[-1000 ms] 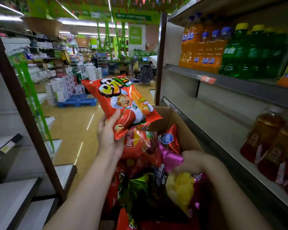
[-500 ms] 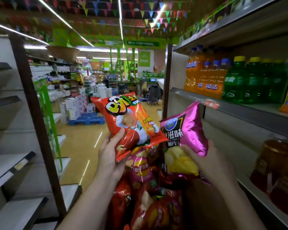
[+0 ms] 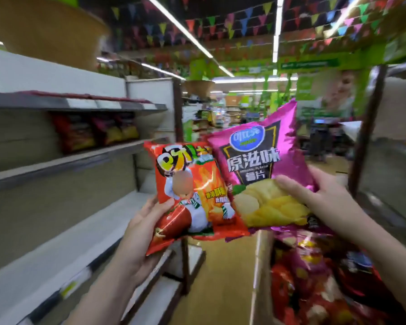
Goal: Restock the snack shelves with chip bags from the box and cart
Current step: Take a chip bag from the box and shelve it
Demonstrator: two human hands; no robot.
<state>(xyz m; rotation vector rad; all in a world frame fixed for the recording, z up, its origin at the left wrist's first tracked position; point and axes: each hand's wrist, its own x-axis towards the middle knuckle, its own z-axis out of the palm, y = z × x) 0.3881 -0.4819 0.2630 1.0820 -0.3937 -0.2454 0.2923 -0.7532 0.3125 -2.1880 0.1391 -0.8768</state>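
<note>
Red chip bag [image 3: 192, 191]: held in left hand [image 3: 141, 233] grip at lower edge. Pink chip bag [image 3: 265, 165]: held in right hand [image 3: 324, 198] grip, overlapping the red bag's right side.

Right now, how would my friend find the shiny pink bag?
Start at the box of chip bags at the lower right. Above it the right hand grips a shiny pink chip bag. It alone has a blue oval logo and yellow crisps pictured; the orange-red bag beside it, in the left hand, shows fries.
</note>
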